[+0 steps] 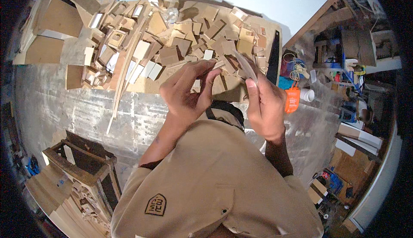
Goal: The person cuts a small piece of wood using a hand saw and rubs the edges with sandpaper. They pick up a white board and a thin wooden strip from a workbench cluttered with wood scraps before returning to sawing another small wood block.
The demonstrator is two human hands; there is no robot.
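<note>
The left hand pinches one small, light-brown wooden piece between thumb and fingers, long axis roughly crosswise. Beside it, the right hand grips one thin, flat, pale strip, pointing away and leftward, above many brown wooden blocks.

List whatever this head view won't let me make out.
Head view, small wooden piece: grasped end hidden by the left hand.
Head view, thin flat piece: lower end hidden by the right hand; surface blurred.
Head view, white board: far side cut off by top edge.
</note>
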